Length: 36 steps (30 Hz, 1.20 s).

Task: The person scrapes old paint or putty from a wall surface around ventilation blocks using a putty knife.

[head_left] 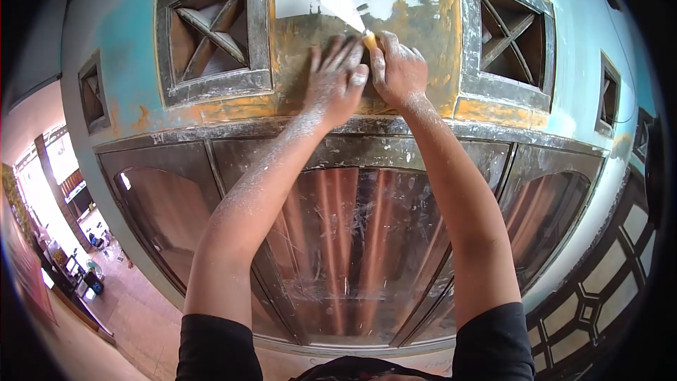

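Observation:
My right hand [400,70] is wrapped round the pale wooden handle of a putty knife [343,5]. Its wide metal blade points up and left, over a patch of white on the wall panel [289,74]. Beside it, my left hand [337,77] lies with fingers stretched out against the bare greyish-brown part of that panel, holding nothing. White dust coats both hands and runs down the forearms. Dark specks and ragged paint edges show around the blade.
Wooden vent frames with crossed slats, one left [215,32] and one right [518,35], flank the panel. Below runs a wide window [367,240] with pinkish curtains behind glass. A dark lattice [606,289] stands low right. Household items lie on the tiled floor [134,317] at left.

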{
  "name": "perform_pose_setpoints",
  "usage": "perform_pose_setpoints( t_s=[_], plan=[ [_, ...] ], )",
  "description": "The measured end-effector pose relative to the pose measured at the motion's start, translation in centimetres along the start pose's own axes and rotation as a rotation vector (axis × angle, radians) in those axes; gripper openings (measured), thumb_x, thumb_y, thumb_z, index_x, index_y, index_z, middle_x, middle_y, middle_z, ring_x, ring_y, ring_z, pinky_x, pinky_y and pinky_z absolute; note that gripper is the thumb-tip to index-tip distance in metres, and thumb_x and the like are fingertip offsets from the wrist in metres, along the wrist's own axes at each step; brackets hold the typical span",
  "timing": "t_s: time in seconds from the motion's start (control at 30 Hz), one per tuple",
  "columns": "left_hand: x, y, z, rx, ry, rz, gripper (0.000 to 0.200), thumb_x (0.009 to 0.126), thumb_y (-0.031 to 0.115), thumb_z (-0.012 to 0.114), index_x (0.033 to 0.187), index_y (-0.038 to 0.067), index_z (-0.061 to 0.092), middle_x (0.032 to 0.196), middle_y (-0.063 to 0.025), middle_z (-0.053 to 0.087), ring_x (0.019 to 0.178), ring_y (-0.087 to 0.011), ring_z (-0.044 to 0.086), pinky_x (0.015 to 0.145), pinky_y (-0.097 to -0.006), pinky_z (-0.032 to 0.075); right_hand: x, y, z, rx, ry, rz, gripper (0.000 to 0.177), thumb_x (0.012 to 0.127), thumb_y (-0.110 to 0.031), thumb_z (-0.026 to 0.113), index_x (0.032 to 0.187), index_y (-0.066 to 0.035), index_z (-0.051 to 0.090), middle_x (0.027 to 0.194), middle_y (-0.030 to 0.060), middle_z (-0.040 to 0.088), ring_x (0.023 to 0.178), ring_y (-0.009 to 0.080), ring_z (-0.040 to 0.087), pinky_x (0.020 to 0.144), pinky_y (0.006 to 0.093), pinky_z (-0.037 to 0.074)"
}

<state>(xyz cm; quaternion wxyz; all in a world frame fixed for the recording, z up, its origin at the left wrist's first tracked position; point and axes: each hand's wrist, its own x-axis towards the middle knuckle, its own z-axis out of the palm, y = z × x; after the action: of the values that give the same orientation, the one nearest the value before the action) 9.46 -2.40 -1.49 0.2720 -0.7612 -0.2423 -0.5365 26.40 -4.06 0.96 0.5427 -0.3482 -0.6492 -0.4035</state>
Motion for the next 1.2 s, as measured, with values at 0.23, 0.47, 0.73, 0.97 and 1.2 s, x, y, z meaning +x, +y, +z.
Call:
perform_pose_setpoints(
  t_s=[0.23,0.47,0.73,0.97,1.2],
  plan=[
    [2.9,5.5,-0.1,-0.338,0.116,-0.254,0.035,0.102,0.034,0.052,0.109,0.001,0.065,0.109,-0.0219,0.068,0.108,-0.0404,0.063,0.095,-0.0504,0.045,-0.6,0.7,-0.3,0.210,0.096,-0.025,0.033,0.094,-0.022,0.053,0.123,-0.006,0.056,0.111,0.0210,0.063,0.106,0.0420,0.059,0.088,0.0508,0.048],
    [2.4,4.2,-3.4,-0.131,0.113,-0.365,0.034,0.102,0.037,0.060,0.110,0.004,0.062,0.090,-0.0219,0.070,0.088,-0.0380,0.071,0.079,-0.0472,0.052,-1.1,0.4,-0.4,0.001,0.107,-0.190,0.043,0.093,-0.033,0.059,0.133,-0.018,0.058,0.133,0.0120,0.054,0.128,0.0343,0.048,0.109,0.0557,0.032],
    [0.4,-3.9,-11.0,0.204,0.098,-0.283,0.046,0.103,0.034,0.055,0.138,0.004,0.054,0.100,-0.0249,0.070,0.101,-0.0445,0.068,0.090,-0.0536,0.052,5.6,5.0,-2.0,-0.276,0.153,-0.047,0.051,0.099,-0.048,0.055,0.146,-0.029,0.049,0.156,0.0065,0.041,0.149,0.0322,0.031,0.122,0.0596,0.019],
    [-2.0,-2.5,-10.0,0.329,-0.111,-0.367,0.065,0.103,0.021,0.047,0.162,0.021,0.020,0.110,-0.0330,0.066,0.106,-0.0508,0.063,0.095,-0.0564,0.049,5.8,5.0,-1.4,-0.300,0.216,-0.091,0.050,0.096,-0.051,0.061,0.139,-0.027,0.056,0.151,0.0050,0.047,0.145,0.0317,0.038,0.121,0.0542,0.025],
    [3.3,-3.9,-10.3,0.394,-0.111,-0.303,0.062,0.099,0.023,0.047,0.158,0.011,0.033,0.093,-0.0309,0.069,0.091,-0.0468,0.069,0.088,-0.0551,0.054,5.3,5.1,-1.7,-0.333,0.229,-0.130,0.045,0.098,-0.047,0.060,0.138,-0.026,0.056,0.149,0.0062,0.048,0.143,0.0342,0.039,0.117,0.0528,0.030]
  ],
)
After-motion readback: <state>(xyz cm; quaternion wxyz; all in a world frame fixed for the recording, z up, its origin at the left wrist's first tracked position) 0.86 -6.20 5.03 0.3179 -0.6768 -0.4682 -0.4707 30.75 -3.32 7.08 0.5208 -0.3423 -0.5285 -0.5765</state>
